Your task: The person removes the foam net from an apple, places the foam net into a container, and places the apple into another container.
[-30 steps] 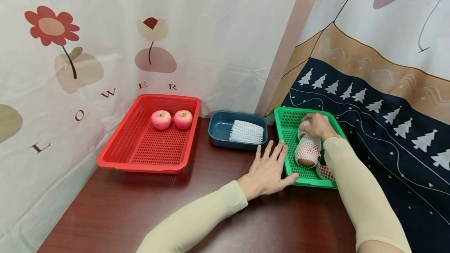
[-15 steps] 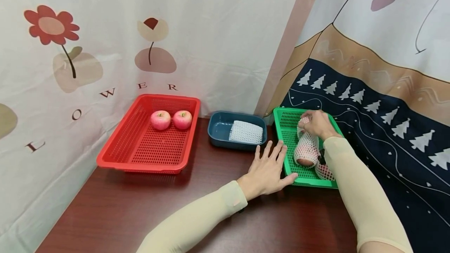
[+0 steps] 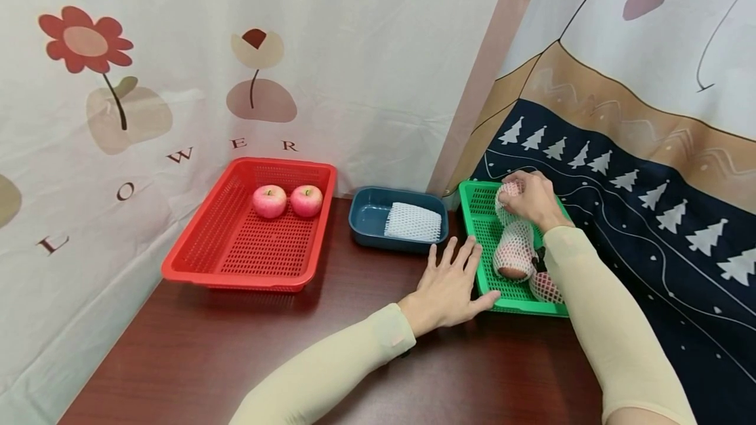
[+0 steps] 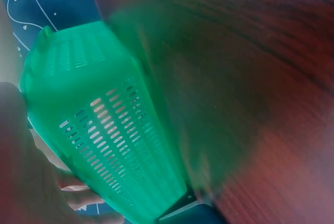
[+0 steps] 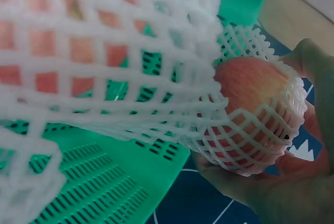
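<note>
My right hand [image 3: 536, 201] grips an apple [image 5: 248, 85] in a white foam net over the far part of the green basket [image 3: 521, 307]. In the right wrist view the fingers curl round the netted apple, whose red skin shows at the net's mouth. Nearer in the basket lies another netted fruit [image 3: 514, 258], its reddish-brown end bare. Beside it a third netted fruit [image 3: 545, 288] is partly hidden by the right forearm. My left hand [image 3: 450, 286] is spread flat, fingers straight, at the basket's left rim. The left wrist view shows the basket's slotted side close by.
Left on the brown table [image 3: 366, 372] stands a red basket [image 3: 236, 279] with two bare apples [image 3: 288, 201]. Between the baskets is a dark blue tray [image 3: 369, 239] holding a flat white foam net [image 3: 413, 222]. Printed curtains [image 3: 366, 71] hang behind and at the right.
My right hand has risen slightly with the netted apple, away from the netted fruit below it. My left hand has stayed in place.
</note>
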A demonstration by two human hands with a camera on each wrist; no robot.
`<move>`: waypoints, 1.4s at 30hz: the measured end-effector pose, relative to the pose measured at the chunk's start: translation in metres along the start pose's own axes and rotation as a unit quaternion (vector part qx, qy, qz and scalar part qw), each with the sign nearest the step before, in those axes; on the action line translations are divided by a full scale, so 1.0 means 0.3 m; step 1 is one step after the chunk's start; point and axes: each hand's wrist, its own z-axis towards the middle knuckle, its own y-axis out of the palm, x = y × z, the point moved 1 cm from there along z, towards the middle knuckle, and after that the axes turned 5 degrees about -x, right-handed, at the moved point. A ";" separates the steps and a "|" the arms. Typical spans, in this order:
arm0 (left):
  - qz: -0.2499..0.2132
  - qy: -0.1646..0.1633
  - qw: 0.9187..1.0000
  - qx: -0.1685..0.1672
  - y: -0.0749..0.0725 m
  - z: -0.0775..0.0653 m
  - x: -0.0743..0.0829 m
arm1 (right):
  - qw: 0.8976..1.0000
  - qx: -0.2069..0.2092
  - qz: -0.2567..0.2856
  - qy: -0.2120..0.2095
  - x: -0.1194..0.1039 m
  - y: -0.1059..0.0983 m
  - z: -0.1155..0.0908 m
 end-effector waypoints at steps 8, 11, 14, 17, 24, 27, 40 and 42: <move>-0.011 0.000 1.000 0.001 -0.003 -0.003 0.001 | 1.000 0.011 0.010 -0.019 -0.042 -0.030 -0.013; -0.020 -0.001 1.000 0.001 -0.003 -0.006 0.000 | 0.999 0.016 0.016 -0.025 -0.053 -0.037 -0.024; -0.034 -0.003 0.999 -0.003 -0.001 -0.010 -0.002 | 0.999 0.016 0.019 -0.033 -0.064 -0.037 -0.039; -0.047 -0.002 0.999 -0.008 -0.001 -0.013 -0.006 | 0.999 0.023 0.017 -0.046 -0.077 -0.036 -0.055; -0.048 0.008 0.999 -0.012 -0.018 -0.016 -0.025 | 0.994 0.062 0.016 -0.089 -0.128 -0.032 -0.098; -0.044 0.016 0.999 -0.012 -0.025 -0.018 -0.035 | 0.991 0.074 0.021 -0.108 -0.152 -0.032 -0.115; -0.036 0.009 0.999 -0.004 -0.061 -0.069 -0.095 | 0.983 0.080 0.023 -0.162 -0.257 -0.022 -0.194; -0.031 0.006 0.999 -0.005 -0.069 -0.080 -0.106 | 0.983 0.078 0.022 -0.166 -0.269 -0.016 -0.207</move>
